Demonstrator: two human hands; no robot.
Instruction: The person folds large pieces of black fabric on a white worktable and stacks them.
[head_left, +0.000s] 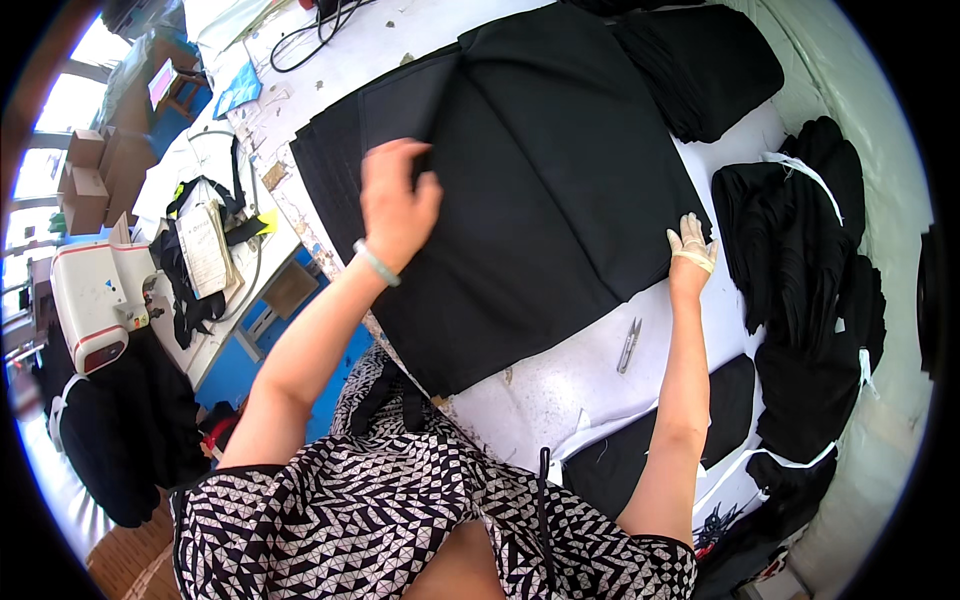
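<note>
A stack of large black fabric panels (525, 195) lies on the white table before me. Its layered edges fan out at the upper left. My left hand (401, 202), with a pale bangle at the wrist, is over the left part of the stack, blurred. Thumb and forefinger are apart beside a blurred raised edge of the top panel; whether they grip it I cannot tell. My right hand (691, 244), in a pale partial glove with a yellowish band, rests palm down at the stack's right corner, fingers spread. Thread snips (629, 346) lie on the table left of my right forearm.
Folded black fabric (705, 67) lies at the upper right. Black bundles tied with white strips (787, 232) line the right side. Another black piece (660, 435) lies under my right forearm. Leftward stand a side table with a worn notebook (202, 251) and a white machine (90, 300).
</note>
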